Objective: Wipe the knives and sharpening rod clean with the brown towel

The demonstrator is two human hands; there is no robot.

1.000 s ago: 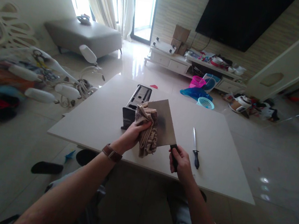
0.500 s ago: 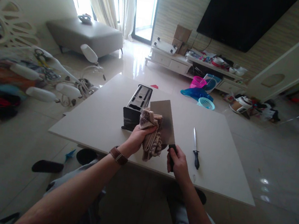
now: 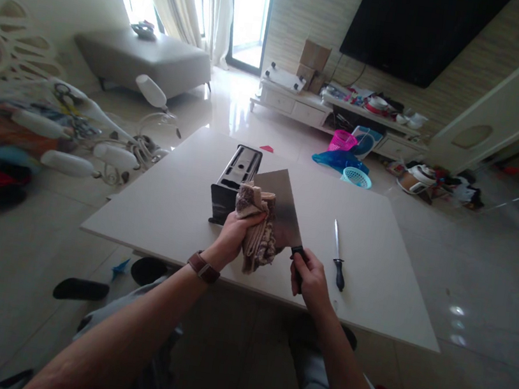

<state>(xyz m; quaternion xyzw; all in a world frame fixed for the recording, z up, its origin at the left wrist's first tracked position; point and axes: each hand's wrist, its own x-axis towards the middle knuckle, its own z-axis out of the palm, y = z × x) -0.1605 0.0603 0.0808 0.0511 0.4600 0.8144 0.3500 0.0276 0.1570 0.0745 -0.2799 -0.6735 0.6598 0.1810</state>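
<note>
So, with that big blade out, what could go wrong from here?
The left hand holds a folded brown-and-beige cloth at the face of a broad steel cleaver, so a slip might cut that hand. The right hand grips its black handle; if that loosened, the cleaver could twist or fall. The slender black-handled metal rod lying on the white table near that hand might get knocked.

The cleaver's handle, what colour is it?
The handle is black, seen best in the head view.

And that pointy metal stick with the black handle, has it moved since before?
No. The metal stick lies in the same spot on the white table, its handle toward the near edge, as in the earlier pictures.
</note>
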